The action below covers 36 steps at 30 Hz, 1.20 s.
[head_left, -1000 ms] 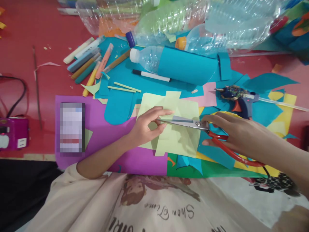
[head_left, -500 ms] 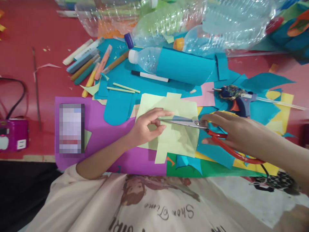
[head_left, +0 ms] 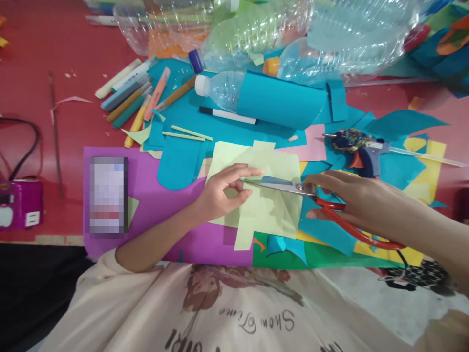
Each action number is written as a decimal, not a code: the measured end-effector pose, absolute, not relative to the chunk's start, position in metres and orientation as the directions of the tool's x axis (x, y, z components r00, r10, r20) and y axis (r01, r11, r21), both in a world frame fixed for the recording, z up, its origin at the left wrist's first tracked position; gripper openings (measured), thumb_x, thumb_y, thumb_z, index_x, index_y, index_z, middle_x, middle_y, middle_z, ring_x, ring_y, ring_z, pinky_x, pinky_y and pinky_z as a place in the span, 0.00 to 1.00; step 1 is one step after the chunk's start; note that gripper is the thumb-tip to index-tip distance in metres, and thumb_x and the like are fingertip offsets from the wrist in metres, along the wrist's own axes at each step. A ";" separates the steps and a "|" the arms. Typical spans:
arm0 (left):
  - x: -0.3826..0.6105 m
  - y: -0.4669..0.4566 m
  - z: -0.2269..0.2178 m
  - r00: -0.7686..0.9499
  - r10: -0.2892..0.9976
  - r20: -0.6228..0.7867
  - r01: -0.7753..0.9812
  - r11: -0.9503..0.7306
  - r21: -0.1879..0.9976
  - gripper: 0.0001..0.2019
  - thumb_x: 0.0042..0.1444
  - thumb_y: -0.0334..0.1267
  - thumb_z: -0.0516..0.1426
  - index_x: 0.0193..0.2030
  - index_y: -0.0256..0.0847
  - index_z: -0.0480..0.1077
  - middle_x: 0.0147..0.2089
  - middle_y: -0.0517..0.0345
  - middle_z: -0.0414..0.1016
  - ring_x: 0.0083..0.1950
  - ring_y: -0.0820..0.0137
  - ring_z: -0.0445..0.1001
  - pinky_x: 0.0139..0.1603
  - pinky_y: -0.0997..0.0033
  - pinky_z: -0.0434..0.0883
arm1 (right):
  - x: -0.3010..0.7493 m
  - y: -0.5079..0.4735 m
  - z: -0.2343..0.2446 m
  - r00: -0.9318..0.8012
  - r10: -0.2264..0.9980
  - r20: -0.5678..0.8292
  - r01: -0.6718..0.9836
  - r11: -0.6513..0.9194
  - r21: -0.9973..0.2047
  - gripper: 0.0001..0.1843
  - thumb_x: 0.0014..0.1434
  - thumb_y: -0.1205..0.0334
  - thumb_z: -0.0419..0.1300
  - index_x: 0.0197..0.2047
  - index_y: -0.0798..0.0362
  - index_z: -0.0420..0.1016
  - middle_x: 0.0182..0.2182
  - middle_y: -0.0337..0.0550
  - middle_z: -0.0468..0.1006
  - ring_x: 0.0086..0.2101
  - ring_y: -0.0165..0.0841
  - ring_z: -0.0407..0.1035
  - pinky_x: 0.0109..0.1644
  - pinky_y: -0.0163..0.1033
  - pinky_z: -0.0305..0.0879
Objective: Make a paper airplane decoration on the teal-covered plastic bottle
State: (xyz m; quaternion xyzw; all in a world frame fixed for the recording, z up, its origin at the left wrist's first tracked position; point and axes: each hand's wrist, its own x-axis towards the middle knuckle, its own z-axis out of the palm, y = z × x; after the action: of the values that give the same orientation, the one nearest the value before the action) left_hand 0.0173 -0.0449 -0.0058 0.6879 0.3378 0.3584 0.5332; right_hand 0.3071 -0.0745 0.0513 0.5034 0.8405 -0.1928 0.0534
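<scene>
My left hand (head_left: 227,190) has its thumb and index finger on a pale yellow paper strip (head_left: 252,215), at the strip's left edge. The other fingers are partly hidden. My right hand (head_left: 344,195) grips red-handled scissors (head_left: 282,185), fingers and thumb at the handles. Their metal blades lie across the strip, with the tip close to my left fingers. Whether the blades are fully closed is hard to make out. Beneath the strip lies a larger pale yellow sheet (head_left: 289,215), over purple paper (head_left: 198,234) and blue scraps (head_left: 326,234).
Beyond my hands lie a blue-wrapped bottle (head_left: 278,100), clear bottles (head_left: 340,54), a marker (head_left: 229,116) and several coloured pens (head_left: 128,93). A glue gun (head_left: 366,151) rests at right. On the left are a blurred phone (head_left: 108,195) and a purple device (head_left: 24,205).
The strip's lower end has shifted very slightly toward me and to the left. Both hands and the scissors stay in nearly the same place.
</scene>
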 end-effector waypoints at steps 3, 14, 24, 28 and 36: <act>0.018 -0.045 -0.005 0.515 0.848 0.123 0.094 -0.199 0.976 0.17 0.58 0.31 0.56 0.53 0.43 0.73 0.53 0.51 0.76 0.27 0.83 0.68 0.28 0.81 0.71 | 0.307 -0.073 0.052 -0.472 0.820 -0.323 0.876 0.393 -0.281 0.37 0.62 0.29 0.41 0.55 0.47 0.73 0.41 0.52 0.81 0.29 0.43 0.77 0.26 0.43 0.69; 0.018 -0.045 -0.005 0.517 0.844 0.143 0.082 -0.215 0.973 0.16 0.58 0.30 0.56 0.53 0.42 0.73 0.51 0.51 0.77 0.26 0.83 0.68 0.27 0.81 0.71 | 0.303 -0.071 0.058 -0.494 0.809 -0.318 0.865 0.423 -0.269 0.40 0.62 0.30 0.36 0.52 0.50 0.75 0.36 0.50 0.80 0.23 0.35 0.72 0.23 0.38 0.64; 0.020 -0.044 -0.004 0.521 0.840 0.151 0.088 -0.229 0.969 0.15 0.59 0.32 0.56 0.53 0.43 0.73 0.39 0.57 0.79 0.27 0.80 0.70 0.26 0.78 0.70 | 0.308 -0.071 0.057 -0.536 0.802 -0.262 0.843 0.499 -0.200 0.30 0.66 0.38 0.43 0.52 0.48 0.75 0.36 0.49 0.83 0.22 0.37 0.74 0.19 0.38 0.62; 0.020 -0.044 -0.006 0.526 0.839 0.141 0.081 -0.214 0.973 0.16 0.58 0.31 0.56 0.53 0.43 0.73 0.38 0.58 0.78 0.27 0.80 0.70 0.27 0.78 0.70 | 0.306 -0.071 0.058 -0.527 0.812 -0.251 0.849 0.495 -0.184 0.30 0.66 0.38 0.43 0.51 0.48 0.76 0.36 0.50 0.83 0.23 0.38 0.76 0.19 0.38 0.62; 0.018 -0.044 -0.008 0.523 0.846 0.107 0.068 -0.166 0.984 0.18 0.57 0.29 0.56 0.54 0.42 0.72 0.53 0.51 0.75 0.26 0.85 0.68 0.28 0.80 0.70 | 0.305 -0.070 0.056 -0.528 0.810 -0.254 0.849 0.495 -0.188 0.31 0.66 0.36 0.42 0.50 0.48 0.76 0.33 0.49 0.83 0.22 0.38 0.75 0.19 0.37 0.60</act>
State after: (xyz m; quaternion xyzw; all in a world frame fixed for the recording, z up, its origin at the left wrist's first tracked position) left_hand 0.0183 -0.0443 -0.0082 0.6768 0.3375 0.3533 0.5507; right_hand 0.3051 -0.0703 0.0560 0.4811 0.8620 -0.1457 0.0657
